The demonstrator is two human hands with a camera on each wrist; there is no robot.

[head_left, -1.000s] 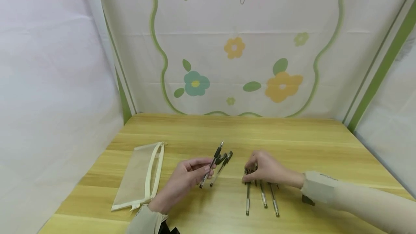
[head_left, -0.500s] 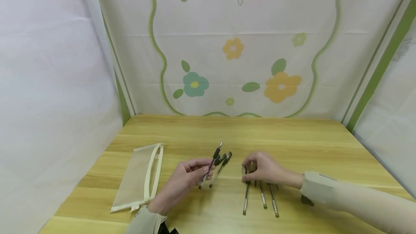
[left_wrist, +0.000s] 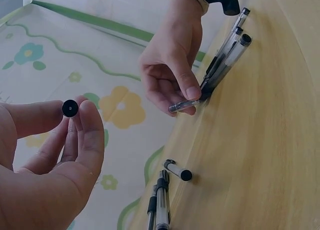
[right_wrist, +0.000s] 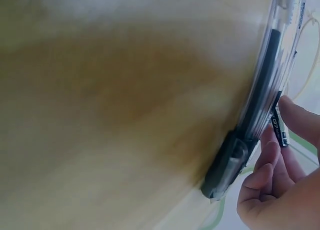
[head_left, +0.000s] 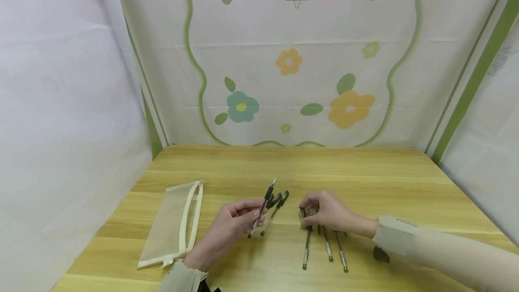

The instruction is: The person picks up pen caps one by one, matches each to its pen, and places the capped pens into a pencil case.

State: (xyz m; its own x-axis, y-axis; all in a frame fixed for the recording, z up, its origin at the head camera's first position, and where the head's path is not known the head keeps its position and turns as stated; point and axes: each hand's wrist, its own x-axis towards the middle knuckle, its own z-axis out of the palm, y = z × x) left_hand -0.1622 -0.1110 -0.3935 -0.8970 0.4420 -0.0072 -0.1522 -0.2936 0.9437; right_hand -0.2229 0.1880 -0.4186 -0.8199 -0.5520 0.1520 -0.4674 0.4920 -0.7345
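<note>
My left hand (head_left: 239, 220) pinches a clear-barrelled pen (head_left: 261, 208) with a black grip, its metal tip bare and pointing up and away. In the left wrist view this pen shows end-on as a black disc (left_wrist: 70, 108) between thumb and fingers. My right hand (head_left: 330, 213) pinches a pen (head_left: 306, 249) near its far end; its barrel slants toward me. Dark lettering shows by the fingertips in the right wrist view. Beside it, partly hidden under the hand, lie more clear pens (head_left: 341, 251). Two black-capped pens (head_left: 279, 206) lie just right of my left hand.
A translucent pouch (head_left: 168, 224) with a cream zipper edge lies flat at the left of the wooden table (head_left: 344, 166). A floral cloth (head_left: 316, 71) hangs along the table's back edge, with white cloth walls on both sides.
The pen at my right fingertips has turned slightly, its near end shifting left and its far end now showing between thumb and finger. My left hand keeps its pen in nearly the same place.
</note>
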